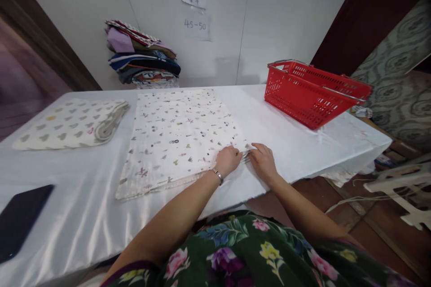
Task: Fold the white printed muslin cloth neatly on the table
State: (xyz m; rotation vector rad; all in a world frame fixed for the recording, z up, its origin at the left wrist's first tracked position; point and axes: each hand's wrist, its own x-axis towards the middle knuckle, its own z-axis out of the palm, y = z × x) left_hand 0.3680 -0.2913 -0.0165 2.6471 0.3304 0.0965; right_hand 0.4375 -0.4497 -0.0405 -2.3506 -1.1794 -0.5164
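A white cloth (178, 134) with small printed plants and figures lies flat on the table, folded into several layers. At its near right corner my left hand (229, 160), with a bracelet (218, 176) on the wrist, pinches the layered edge. Just to the right, my right hand (263, 162) grips the same corner between thumb and fingers. The fingertips of both hands are close together, and the layers show between them. The cloth's near edge runs left, away from my hands, toward its other near corner.
A folded cream blanket (72, 125) lies to the left, with a dark tablet-like device (23, 219) nearer me. Folded fabrics (143, 56) are piled at the back by the wall. A red basket (303, 94) stands at the right on the white-covered table (249, 112). A white plastic stool (404, 188) is beyond the right edge.
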